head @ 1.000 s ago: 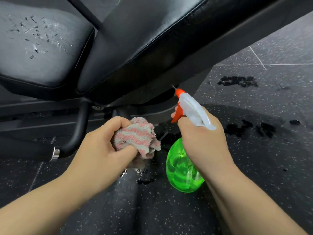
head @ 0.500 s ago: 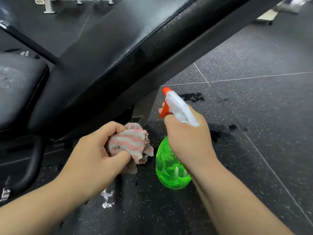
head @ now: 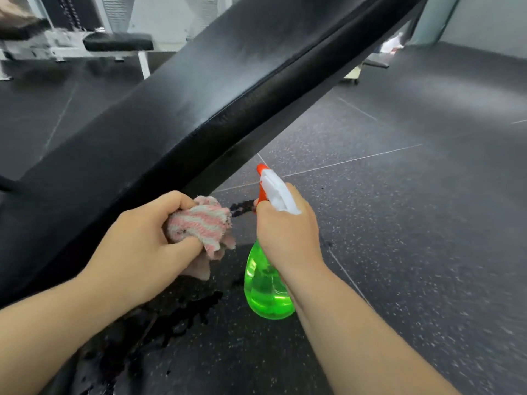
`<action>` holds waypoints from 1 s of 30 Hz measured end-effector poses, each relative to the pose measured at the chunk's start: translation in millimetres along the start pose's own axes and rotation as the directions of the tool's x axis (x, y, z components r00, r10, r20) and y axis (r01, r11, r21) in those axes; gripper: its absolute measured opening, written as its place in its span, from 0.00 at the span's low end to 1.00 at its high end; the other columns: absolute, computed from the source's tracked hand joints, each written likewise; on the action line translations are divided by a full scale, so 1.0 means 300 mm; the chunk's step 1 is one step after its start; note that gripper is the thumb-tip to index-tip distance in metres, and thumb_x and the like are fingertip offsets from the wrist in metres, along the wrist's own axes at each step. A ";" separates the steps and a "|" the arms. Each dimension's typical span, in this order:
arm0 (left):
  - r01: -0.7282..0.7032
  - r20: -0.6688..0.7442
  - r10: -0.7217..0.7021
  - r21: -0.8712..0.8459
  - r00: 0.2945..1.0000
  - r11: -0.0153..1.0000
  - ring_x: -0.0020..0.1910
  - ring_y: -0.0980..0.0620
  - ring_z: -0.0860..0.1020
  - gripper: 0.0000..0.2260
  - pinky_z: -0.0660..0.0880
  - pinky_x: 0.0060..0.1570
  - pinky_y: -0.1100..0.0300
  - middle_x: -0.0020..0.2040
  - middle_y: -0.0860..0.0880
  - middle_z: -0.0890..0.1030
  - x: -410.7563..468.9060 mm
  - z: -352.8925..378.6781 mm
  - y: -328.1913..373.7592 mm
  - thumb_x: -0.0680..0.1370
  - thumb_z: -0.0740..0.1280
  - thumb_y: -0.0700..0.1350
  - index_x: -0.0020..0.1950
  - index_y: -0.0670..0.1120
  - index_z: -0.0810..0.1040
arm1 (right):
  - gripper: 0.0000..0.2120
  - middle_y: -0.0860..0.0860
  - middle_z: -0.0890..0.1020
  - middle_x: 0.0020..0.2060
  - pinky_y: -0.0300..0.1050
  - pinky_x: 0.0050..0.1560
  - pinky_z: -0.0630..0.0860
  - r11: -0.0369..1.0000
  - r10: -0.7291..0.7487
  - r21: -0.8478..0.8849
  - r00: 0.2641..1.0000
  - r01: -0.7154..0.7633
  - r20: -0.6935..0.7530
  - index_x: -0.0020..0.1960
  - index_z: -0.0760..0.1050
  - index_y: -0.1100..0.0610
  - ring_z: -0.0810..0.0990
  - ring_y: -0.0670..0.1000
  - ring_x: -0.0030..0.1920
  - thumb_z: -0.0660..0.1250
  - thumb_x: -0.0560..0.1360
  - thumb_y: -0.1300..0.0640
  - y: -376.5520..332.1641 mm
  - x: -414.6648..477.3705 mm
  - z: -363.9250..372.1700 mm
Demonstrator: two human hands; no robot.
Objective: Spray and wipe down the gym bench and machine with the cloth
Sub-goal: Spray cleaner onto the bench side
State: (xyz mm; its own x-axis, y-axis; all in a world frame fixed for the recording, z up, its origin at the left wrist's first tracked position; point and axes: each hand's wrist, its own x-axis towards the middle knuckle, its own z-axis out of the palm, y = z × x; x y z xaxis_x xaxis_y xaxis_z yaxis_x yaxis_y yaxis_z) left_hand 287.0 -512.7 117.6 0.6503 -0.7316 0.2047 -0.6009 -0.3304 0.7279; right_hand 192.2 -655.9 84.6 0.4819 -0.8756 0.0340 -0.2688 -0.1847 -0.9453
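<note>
The black padded backrest of the gym bench slants from lower left to upper right across the view. My left hand grips a bunched pink-and-white striped cloth just below the pad's lower edge, not touching it. My right hand holds a green spray bottle by its neck, its white head and orange nozzle pointing up-left toward the underside of the pad. The bench seat is out of view.
Dark speckled rubber floor with wet patches below my hands. Another bench with a black pad and white frame stands at the back left. A grey wall rises at the far right.
The view has swung up and to the right, so the bench seat left the frame and more backrest shows. Both hands keep their grips and have risen alongside the pad.
</note>
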 end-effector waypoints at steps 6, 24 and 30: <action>-0.104 0.004 0.104 -0.014 0.995 0.994 0.27 0.57 0.76 0.13 0.75 0.33 0.54 0.33 0.60 0.81 0.156 0.050 0.087 0.69 0.69 0.44 0.45 0.63 0.74 | 0.24 0.32 0.77 0.48 0.35 0.61 0.68 0.997 -0.025 0.076 0.994 0.034 -0.110 0.65 0.75 0.37 0.74 0.38 0.56 0.59 0.75 0.59 -0.028 0.126 -0.115; -0.600 -0.015 0.633 0.300 0.774 0.742 0.30 0.48 0.79 0.11 0.78 0.34 0.52 0.29 0.56 0.78 0.542 0.054 0.408 0.62 0.58 0.57 0.43 0.60 0.72 | 0.27 0.38 0.71 0.48 0.47 0.63 0.69 0.990 -0.076 0.079 0.924 0.114 -0.375 0.70 0.69 0.35 0.72 0.47 0.58 0.56 0.78 0.61 -0.171 0.436 -0.380; -0.614 -0.094 0.630 0.154 0.771 0.774 0.39 0.60 0.75 0.05 0.70 0.37 0.62 0.35 0.57 0.76 0.637 0.089 0.543 0.70 0.66 0.46 0.43 0.53 0.71 | 0.27 0.44 0.76 0.55 0.53 0.64 0.72 0.995 -0.079 0.017 0.890 0.097 -0.448 0.70 0.69 0.36 0.75 0.52 0.59 0.57 0.76 0.60 -0.226 0.477 -0.441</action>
State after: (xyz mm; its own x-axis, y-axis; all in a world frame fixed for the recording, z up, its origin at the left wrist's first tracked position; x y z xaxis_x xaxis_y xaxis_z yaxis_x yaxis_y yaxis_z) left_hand 300.9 -722.3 257.7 0.1663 -0.7160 0.6780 -0.9359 0.1019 0.3372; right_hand 168.9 -827.8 196.5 0.0765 -0.9651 0.2505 -0.2070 -0.2611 -0.9429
